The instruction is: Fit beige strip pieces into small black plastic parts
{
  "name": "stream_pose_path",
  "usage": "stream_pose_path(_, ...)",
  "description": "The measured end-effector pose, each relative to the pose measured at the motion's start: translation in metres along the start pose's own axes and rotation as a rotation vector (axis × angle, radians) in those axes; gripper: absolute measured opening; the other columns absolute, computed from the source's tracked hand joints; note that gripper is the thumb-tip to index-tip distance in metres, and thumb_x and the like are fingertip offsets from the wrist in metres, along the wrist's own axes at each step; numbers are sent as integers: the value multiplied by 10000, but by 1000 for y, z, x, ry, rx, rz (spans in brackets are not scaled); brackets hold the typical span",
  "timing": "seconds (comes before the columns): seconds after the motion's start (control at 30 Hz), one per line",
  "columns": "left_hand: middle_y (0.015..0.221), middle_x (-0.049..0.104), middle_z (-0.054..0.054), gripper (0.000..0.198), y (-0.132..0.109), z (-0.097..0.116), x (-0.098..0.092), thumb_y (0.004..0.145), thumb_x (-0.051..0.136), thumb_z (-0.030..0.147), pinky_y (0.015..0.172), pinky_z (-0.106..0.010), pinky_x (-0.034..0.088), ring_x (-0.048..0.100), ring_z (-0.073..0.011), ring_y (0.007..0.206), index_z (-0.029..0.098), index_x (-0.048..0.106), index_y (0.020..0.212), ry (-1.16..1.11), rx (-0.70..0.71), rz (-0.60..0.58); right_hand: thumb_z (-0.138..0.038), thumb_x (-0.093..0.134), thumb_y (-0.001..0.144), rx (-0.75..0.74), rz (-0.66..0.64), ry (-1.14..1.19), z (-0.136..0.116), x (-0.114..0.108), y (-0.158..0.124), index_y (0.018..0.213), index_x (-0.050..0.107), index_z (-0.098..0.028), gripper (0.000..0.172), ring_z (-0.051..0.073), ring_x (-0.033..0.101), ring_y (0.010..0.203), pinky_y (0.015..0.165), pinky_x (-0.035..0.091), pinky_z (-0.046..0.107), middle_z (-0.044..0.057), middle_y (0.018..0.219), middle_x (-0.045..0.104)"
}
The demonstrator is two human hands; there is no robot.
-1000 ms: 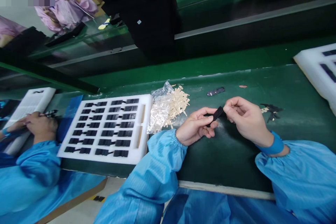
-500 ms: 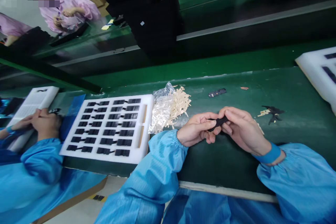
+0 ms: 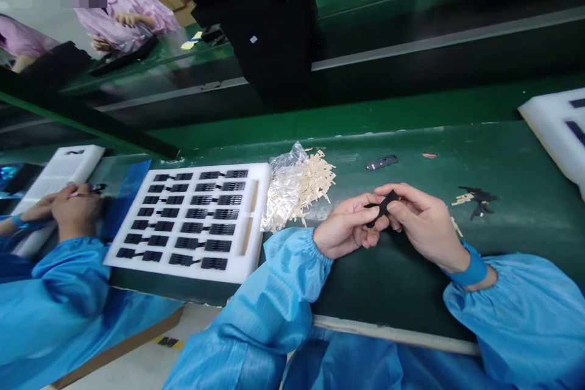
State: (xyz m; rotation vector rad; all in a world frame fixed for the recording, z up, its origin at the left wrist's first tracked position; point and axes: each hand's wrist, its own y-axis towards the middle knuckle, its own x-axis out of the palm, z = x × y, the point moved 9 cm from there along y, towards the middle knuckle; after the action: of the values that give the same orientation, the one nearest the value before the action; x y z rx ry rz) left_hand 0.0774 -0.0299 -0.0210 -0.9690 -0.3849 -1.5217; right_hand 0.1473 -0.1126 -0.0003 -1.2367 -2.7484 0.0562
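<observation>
A small flat black part (image 3: 382, 209) is held between my two hands above the green bench. My left hand (image 3: 345, 226) pinches its left end between thumb and fingers. The fingers of my right hand (image 3: 420, 219) are closed on its right end, which tilts upward. Its exact kind is too small to make out. Beyond my hands lies a dark slotted plate (image 3: 381, 163). Left of them, a heap of small cream-coloured pieces (image 3: 317, 178) spills beside a clear plastic bag (image 3: 286, 192). Black and cream strips (image 3: 476, 200) lie to the right.
A white foam tray (image 3: 194, 172) with rows of black parts sits to the left. Another foam tray (image 3: 543, 111) stands at the far right. A co-worker's hands (image 3: 75, 210) work at the left. Tall black stacked trays (image 3: 269, 30) rise behind the bench (image 3: 411, 298).
The black part has turned in my fingers, its right end now angled up. My right hand's fingers have shifted along it. The view has moved slightly.
</observation>
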Motion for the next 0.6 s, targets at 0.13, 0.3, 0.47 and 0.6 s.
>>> stream_pose_path(0.13, 770, 626, 6, 351, 1, 0, -2, 888, 758, 325, 422, -103, 453, 591, -51, 478, 135, 586, 1128, 3, -4, 22, -438, 790, 888, 44, -76, 10, 2, 2, 1, 1187, 694, -213, 386, 164, 627, 659, 582, 482, 275, 29, 775, 704)
stream_pose_path(0.3, 774, 634, 8, 395, 0, -1, 0, 858, 786, 357, 402, -120, 443, 591, -61, 462, 162, 570, 1126, 32, -31, 17, -487, 667, 980, 35, -78, 145, 3, -3, 3, 1069, 725, -204, 303, 147, 549, 587, 556, 428, 285, 18, 692, 641)
stream_pose_path(0.47, 766, 641, 14, 443, 1, -1, -3, 831, 806, 379, 393, -128, 429, 596, -68, 456, 168, 554, 1128, 60, -32, 44, -543, 675, 956, 135, -55, 240, 8, 0, 7, 946, 714, -180, 365, 141, 553, 543, 508, 389, 262, -1, 602, 573)
stream_pose_path(0.6, 756, 672, 6, 477, 0, 12, -8, 843, 791, 449, 437, -162, 491, 647, -103, 490, 159, 538, 1124, 247, 42, 115, -628, 635, 948, 120, -5, 75, 4, -7, 9, 1034, 684, -166, 472, 117, 508, 499, 481, 392, 245, -13, 611, 579)
